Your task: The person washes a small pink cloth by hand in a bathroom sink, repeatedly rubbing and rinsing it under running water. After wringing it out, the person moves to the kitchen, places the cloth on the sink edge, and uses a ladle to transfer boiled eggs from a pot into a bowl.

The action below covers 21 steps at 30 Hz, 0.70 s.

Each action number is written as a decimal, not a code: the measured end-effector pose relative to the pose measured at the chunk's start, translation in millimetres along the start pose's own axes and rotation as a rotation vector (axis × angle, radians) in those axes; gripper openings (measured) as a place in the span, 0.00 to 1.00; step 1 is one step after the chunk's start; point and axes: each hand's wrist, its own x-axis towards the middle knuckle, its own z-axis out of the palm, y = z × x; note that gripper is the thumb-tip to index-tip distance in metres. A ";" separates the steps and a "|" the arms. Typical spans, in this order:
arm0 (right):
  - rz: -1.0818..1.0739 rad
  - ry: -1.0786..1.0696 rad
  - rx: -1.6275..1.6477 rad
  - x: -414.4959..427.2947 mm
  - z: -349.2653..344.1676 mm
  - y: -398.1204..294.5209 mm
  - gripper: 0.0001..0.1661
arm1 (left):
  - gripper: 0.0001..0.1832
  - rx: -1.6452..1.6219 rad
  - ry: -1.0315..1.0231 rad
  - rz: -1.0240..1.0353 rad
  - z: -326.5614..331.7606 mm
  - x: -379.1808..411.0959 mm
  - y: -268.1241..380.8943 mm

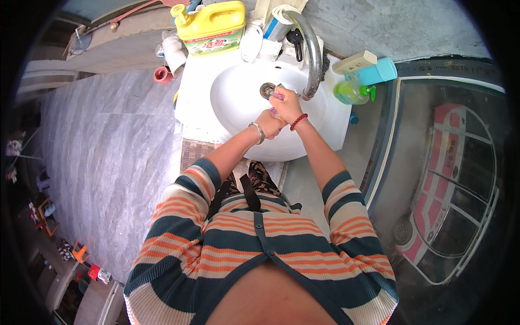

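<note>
Over the white sink basin point(227, 99), both my hands grip a small pinkish-purple cloth point(278, 96). My left hand point(269, 123) is closed around its lower part, and a bit of purple shows below the fingers. Pressed up against it, my right hand point(289, 105) clenches the upper part; most of the cloth is hidden inside the fists. Just beyond my knuckles lies the drain point(267, 90). A curved metal faucet point(313, 53) arches down, its spout end close to the right of my right hand.
A yellow detergent jug point(215, 28) stands at the back left of the sink. Along the right rim are a green pump bottle point(351, 92), a light-blue bottle point(375, 73) and a beige bottle point(355, 61). Beside the faucet is a black-handled item point(296, 40). A red-and-white van point(451, 191) appears behind glass.
</note>
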 end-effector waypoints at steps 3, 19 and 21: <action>0.052 0.075 -0.165 6.6 16.6 5.7 0.12 | 0.13 0.533 0.243 0.334 -5.0 31.1 -38.3; 0.080 0.331 -0.531 31.4 -10.7 116.5 0.22 | 0.29 0.078 0.243 0.280 -77.6 -15.1 -43.2; -0.020 0.342 -0.592 30.1 11.7 97.6 0.22 | 0.20 0.011 0.260 0.351 -86.3 -19.1 -50.4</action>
